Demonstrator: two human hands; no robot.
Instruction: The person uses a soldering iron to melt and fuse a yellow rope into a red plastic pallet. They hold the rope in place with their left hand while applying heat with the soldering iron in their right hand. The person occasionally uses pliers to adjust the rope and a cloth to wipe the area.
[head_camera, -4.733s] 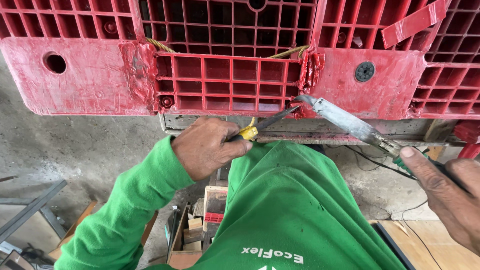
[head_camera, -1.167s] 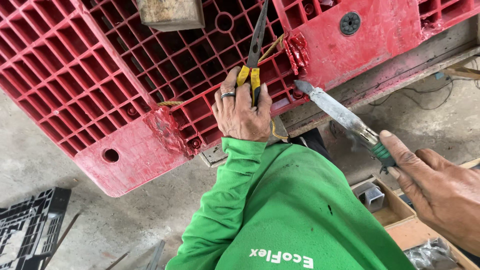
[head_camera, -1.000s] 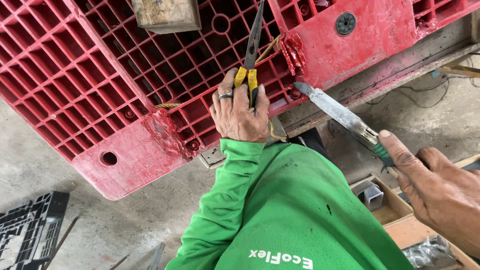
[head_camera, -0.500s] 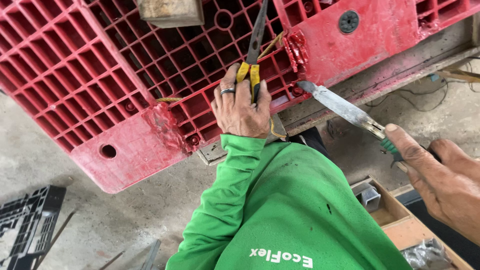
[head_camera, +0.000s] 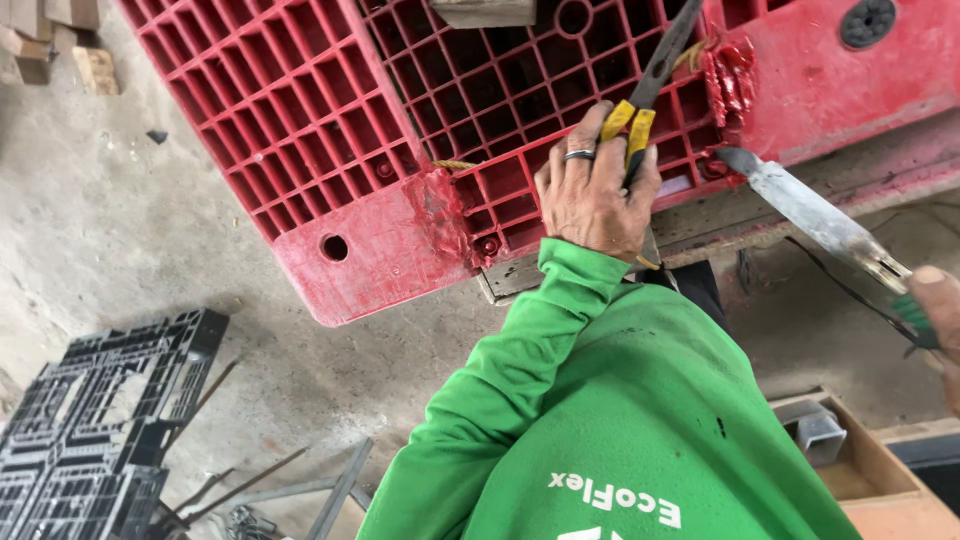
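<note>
Left hand (head_camera: 592, 190): green sleeve, ring on one finger, fingers clenched around the yellow handles of a pair of pliers (head_camera: 655, 75); the dark nose of the pliers points up and right across the grid toward a torn seam. Right hand (head_camera: 935, 320): only partly in view at the right edge, fingers grasping the green handle of a flat metal blade tool (head_camera: 815, 215); the blade slants up and left, its tip just beside the lower end of the torn seam. Red plastic pallet (head_camera: 330, 130): large, ribbed grid with solid corner blocks, set tilted across the top of the view and resting on a grey metal edge below it; one round hole shows in the lower left block, a dark round fitting in the upper right block. Torn seam (head_camera: 730, 80): rough, melted-looking red plastic between the grid section and the right solid block, with a strand of yellowish wire beside it near the pliers' nose. A second yellowish strand lies in the grid left of the left hand. Black plastic pallet (head_camera: 95, 420): flat on the concrete floor (head_camera: 150, 260), lower left, well apart from both hands. Metal rods and angle bars: loose on the floor beside the black pallet. Wooden box (head_camera: 860, 460): lower right, holding a small grey metal piece. Wood blocks (head_camera: 95, 70): upper left on the floor.
</note>
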